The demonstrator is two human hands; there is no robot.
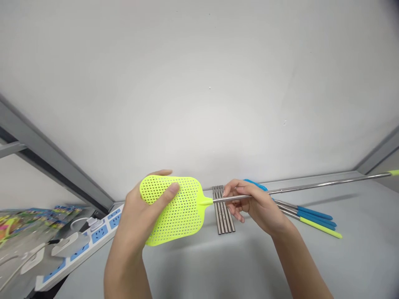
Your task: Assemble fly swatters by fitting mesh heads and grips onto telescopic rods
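Observation:
A yellow-green fly swatter [183,207] with a perforated head is held up above the shelf. My left hand [146,211] grips its head, thumb across the front and fingers behind. My right hand [252,203] is closed around its thin metal rod, a little right of the neck. The extended rod runs off to the right and ends in a yellow-green handle [394,172] at the picture's edge. Below and behind my right hand lie several metal tubes [223,216] side by side. Several more swatters with blue handles [316,212] and one with a yellow-green handle [321,228] lie to the right.
A white power strip [90,245] with blue sockets and plugged-in chargers runs along the left. Beyond it are colourful plastic-wrapped packages [34,224]. A pale wall [212,83] rises behind the grey surface [212,270], with metal frame posts [59,145] at the sides.

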